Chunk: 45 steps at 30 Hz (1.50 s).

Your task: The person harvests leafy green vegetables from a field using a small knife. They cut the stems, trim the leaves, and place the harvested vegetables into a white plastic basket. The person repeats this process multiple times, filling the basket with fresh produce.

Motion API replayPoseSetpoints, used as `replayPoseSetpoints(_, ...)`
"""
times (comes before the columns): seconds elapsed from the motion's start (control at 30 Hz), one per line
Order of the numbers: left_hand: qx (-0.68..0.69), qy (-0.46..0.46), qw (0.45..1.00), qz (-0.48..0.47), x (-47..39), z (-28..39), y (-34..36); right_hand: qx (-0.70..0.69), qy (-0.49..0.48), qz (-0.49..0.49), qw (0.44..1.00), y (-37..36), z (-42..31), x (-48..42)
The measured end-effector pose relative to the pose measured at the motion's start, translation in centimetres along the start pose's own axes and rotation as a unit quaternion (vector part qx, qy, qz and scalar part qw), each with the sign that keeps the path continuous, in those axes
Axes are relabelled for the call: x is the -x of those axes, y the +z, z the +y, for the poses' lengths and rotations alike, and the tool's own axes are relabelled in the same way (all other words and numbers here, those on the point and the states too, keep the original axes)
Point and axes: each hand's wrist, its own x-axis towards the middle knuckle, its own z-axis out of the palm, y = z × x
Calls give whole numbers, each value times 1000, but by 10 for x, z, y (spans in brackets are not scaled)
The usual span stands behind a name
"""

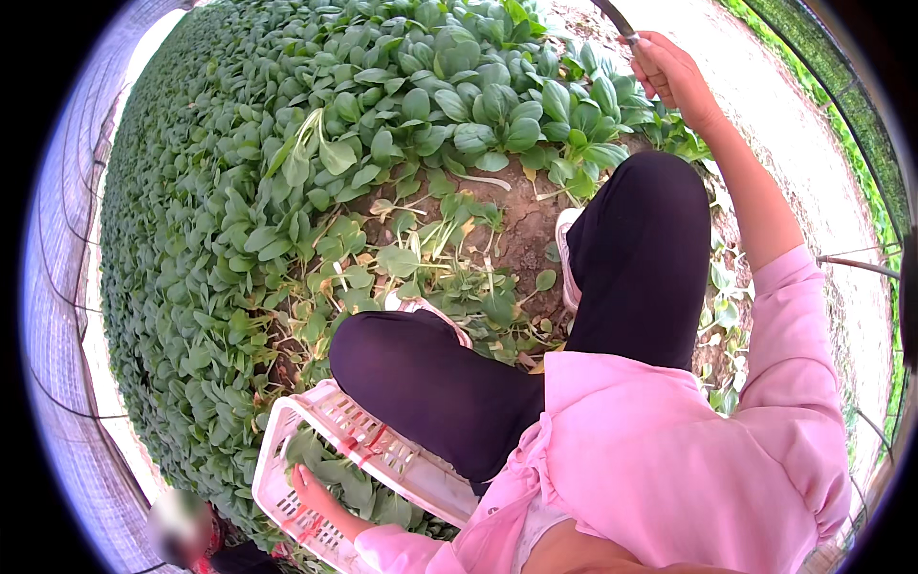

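Note:
At the upper right, my right hand (pixel 670 79) is closed around the handle of a knife (pixel 615 18). Its dark blade points up and away, and its tip is cut off by the picture's edge. My left hand (pixel 315 495) reaches into a white plastic crate (pixel 423 491) at the lower left, by my bent left leg. Picked leafy greens (pixel 351 481) lie inside the crate, touching or very near my left fingers. Whether those fingers grip a leaf cannot be told. Red ties hang on the crate's slatted sides.
A dense bed of bok choy-like greens (pixel 459 107) stretches ahead and left. Cut and yellowing leaves (pixel 401 262) litter the brown soil (pixel 523 229) around my shoes. Another person (pixel 247 560) is partly visible at the lower left. Netting (pixel 64 287) borders the left side.

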Motion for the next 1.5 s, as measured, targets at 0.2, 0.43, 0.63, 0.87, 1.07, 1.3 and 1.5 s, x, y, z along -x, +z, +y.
replayPoseSetpoints(0.2, 114, 49, 980, 159, -7, 129, -72, -63, 160, 109, 979, -50, 147, 71)
replayPoseSetpoints(0.43, 199, 328, 920, -81, 25, 413, 5, -175, 258, 83, 947, -5, 239, 142)
replayPoseSetpoints(0.63, 110, 657, 649, -369, 131, 576, 182, -218, 356, 130, 899, 36, 309, 151)
replayPoseSetpoints(0.87, 98, 645, 487, -582, 262, 630, 366, -163, 401, 151, 889, 50, 305, 130)
replayPoseSetpoints(1.07, -70, 796, 515, -310, 261, 651, 455, -161, 445, 162, 866, 57, 306, 110)
replayPoseSetpoints(1.3, -141, 793, 553, -211, 191, 606, 476, -98, 383, 157, 905, 79, 347, 67)
replayPoseSetpoints(1.5, -169, 752, 596, -227, 194, 596, 479, -65, 392, 105, 912, 84, 385, 31)
